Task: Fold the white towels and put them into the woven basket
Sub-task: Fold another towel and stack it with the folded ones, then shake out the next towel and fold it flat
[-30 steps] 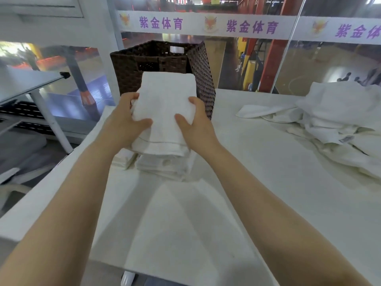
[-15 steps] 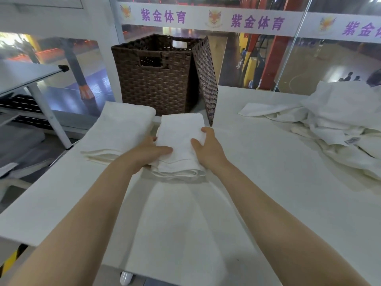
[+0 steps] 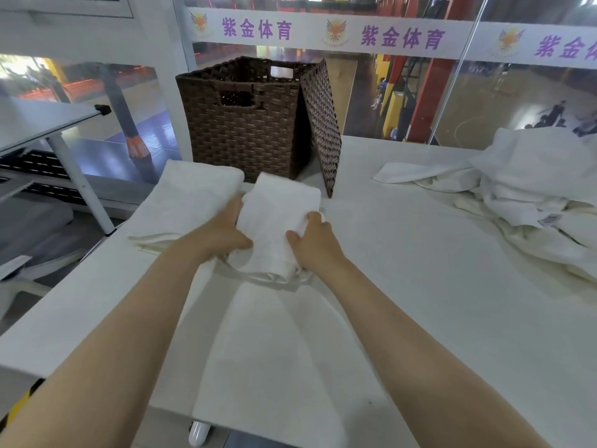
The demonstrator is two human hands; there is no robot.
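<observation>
White terry cloth filled the middle of the shot: a folded towel (image 3: pixel 277 221) sat on the table (image 3: pixel 403 286) just in front of the woven basket (image 3: pixel 245 130), and both hands were on it. The left hand (image 3: pixel 223 234) clasped its left edge, thumb over the top and fingers tucked under the side; the right hand (image 3: pixel 315 240) gripped the right edge the same way, fingers curled round the cloth. So neither hand was free, both grasping that one bundle. Its near end looked loose, with a hem sagging out below the fold, so the bundle wasn't perfectly tidy. Just to its left lay a second folded towel (image 3: pixel 190 202), resting flat and untouched. The basket stood open at the top, its lid (image 3: pixel 321 127) propped on edge against the right side. Well off to the right, a heap of unfolded towels (image 3: pixel 533 195) waited. By the look of it, the folding of this piece was done and the step in hand was the transfer. The next move would call for a lift high enough to clear the basket's near rim, keeping the squeeze even on both sides so that sagging hem didn't let the fold spill open, then a drop straight down inside, clear of the leaning lid. Plenty of the task remained.
</observation>
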